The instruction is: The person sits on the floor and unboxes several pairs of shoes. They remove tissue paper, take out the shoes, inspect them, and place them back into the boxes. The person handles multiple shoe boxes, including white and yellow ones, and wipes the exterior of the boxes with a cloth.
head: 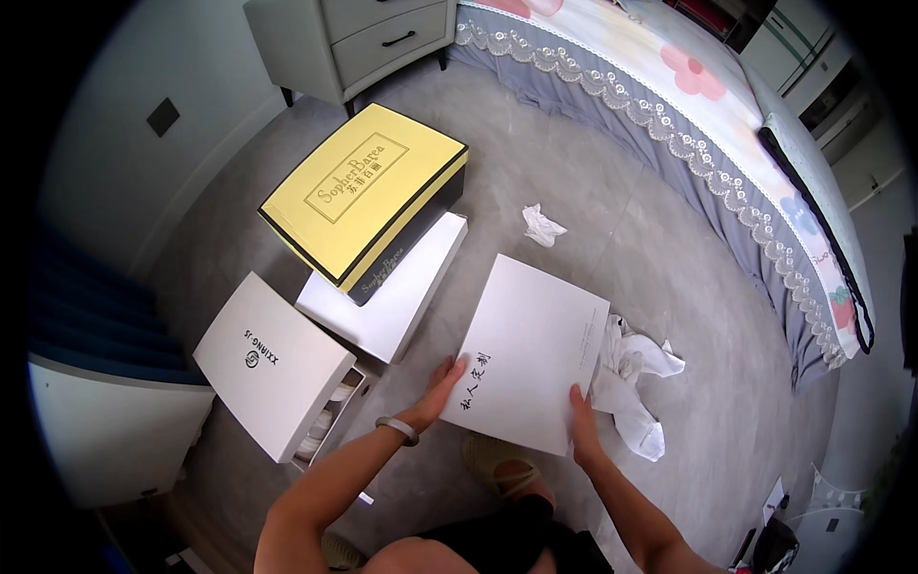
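Observation:
A white cardboard box (527, 351) with black characters on its top lies before me, between both hands. My left hand (439, 393) grips its left edge, a bangle on the wrist. On its near right edge is my right hand (584, 427). Crumpled white tissue paper (631, 380) lies just to the right, partly hidden by the box. To the left, a yellow-lidded shoebox (366, 186) rests partly on a plain white box (401, 308). Another white shoebox (272, 366) has its lid askew, with pale items (315, 434) showing inside.
A small crumpled tissue (543, 226) lies on the grey floor beyond the box. A nightstand (387, 43) stands at the back, and a bed with a lace-edged skirt (609, 93) curves along the right. At left is a white cabinet (122, 430). My shoe (495, 459) is close by.

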The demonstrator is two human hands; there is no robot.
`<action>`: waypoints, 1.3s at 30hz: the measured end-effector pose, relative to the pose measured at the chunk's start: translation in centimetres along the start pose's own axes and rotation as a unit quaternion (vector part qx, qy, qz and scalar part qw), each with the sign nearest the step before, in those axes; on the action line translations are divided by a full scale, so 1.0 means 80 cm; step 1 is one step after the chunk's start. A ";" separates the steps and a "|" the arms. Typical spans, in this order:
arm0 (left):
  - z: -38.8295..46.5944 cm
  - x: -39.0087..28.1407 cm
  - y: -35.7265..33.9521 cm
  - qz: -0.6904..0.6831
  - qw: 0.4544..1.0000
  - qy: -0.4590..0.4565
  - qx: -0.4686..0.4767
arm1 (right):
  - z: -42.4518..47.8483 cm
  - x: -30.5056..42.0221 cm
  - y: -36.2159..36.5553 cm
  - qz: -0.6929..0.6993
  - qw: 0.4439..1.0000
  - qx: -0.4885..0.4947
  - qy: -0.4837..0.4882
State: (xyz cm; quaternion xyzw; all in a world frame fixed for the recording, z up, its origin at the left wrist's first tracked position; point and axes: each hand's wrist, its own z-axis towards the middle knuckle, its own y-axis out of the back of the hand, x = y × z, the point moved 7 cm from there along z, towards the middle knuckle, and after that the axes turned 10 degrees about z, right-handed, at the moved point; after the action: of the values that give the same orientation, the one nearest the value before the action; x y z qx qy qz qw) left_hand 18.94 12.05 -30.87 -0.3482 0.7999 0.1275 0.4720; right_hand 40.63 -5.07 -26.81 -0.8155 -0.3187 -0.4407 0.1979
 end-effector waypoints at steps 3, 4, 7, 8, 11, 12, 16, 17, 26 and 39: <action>-0.004 0.016 0.017 -0.020 1.000 -0.004 -0.004 | 0.002 0.000 -0.015 -0.017 1.000 0.011 0.005; -0.008 0.016 0.014 -0.040 0.999 0.010 0.009 | 0.019 -0.008 -0.009 -0.009 1.000 0.020 0.007; -0.035 0.010 0.003 -0.087 0.993 0.059 0.051 | 0.037 -0.011 -0.005 0.009 1.000 0.028 0.000; -0.043 0.000 0.001 -0.091 0.990 0.075 0.073 | 0.038 -0.008 -0.005 0.014 1.000 0.026 -0.004; -0.040 0.013 0.005 -0.084 0.987 0.100 0.090 | 0.045 -0.014 -0.007 0.047 0.997 0.053 -0.019; -0.043 0.007 0.001 -0.091 0.986 0.099 0.099 | 0.044 -0.016 -0.003 0.050 0.996 0.047 -0.056; -0.051 -0.018 -0.001 -0.129 0.982 0.072 0.114 | 0.003 -0.007 -0.007 0.051 0.992 0.026 -0.117; -0.043 -0.003 0.010 -0.124 0.986 0.067 0.084 | -0.007 -0.004 -0.016 0.050 0.992 0.026 -0.110; 0.009 0.115 0.037 0.016 0.994 0.064 -0.087 | -0.009 0.007 -0.025 -0.111 0.990 -0.007 0.085; -0.096 -0.132 -0.057 0.265 0.960 0.023 -0.084 | 0.003 -0.027 0.024 0.176 0.979 0.101 -0.014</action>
State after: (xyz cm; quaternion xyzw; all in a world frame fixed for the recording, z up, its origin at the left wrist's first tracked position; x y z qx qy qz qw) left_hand 20.26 9.26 -17.40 -0.1649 0.8607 0.3066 0.3715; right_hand 41.17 -7.06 -28.85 -0.8406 -0.2162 -0.3530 0.3495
